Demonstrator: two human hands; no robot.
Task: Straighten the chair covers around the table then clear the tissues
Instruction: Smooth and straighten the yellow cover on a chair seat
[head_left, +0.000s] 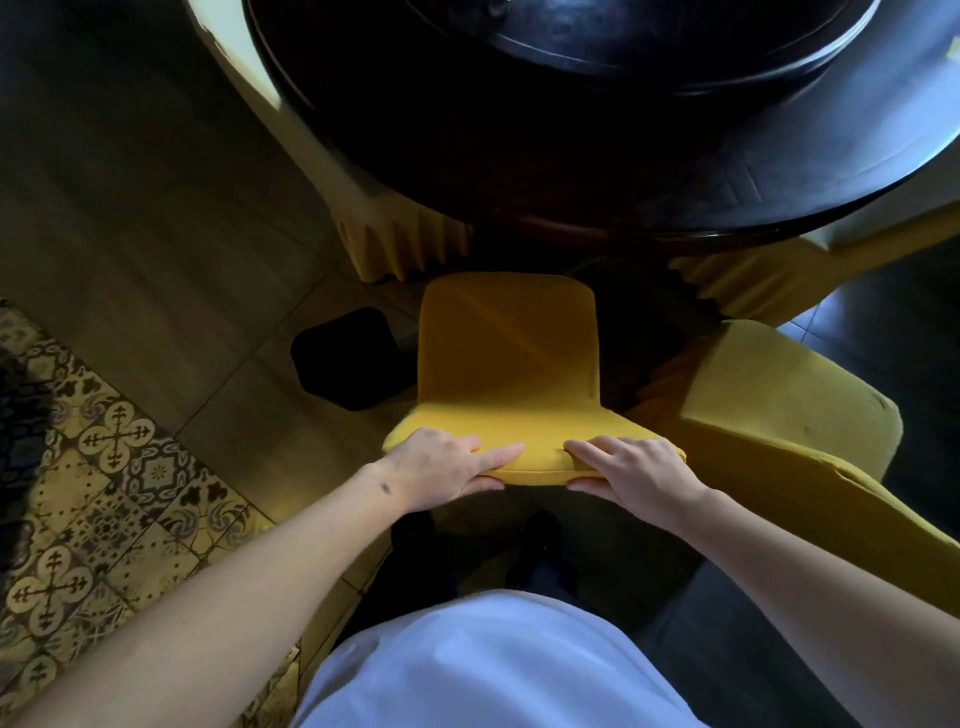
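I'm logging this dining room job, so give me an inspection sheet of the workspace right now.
Surface: dark round table, bare where visible.
Job's things: yellow chair cover on the chair in front; no tissues seen.
Clutter: black object on the floor left of the chair.
Hands: left hand and right hand grip the chair's top edge, fingers over, thumbs under.
Cables: nothing seen.
Surroundings: neighbouring yellow covered chair at right; patterned floor tiles at left.

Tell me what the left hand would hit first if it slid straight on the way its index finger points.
Most likely the right hand: the left hand points along the top edge of the yellow chair cover, and the right hand's fingertips lie just across a small gap.
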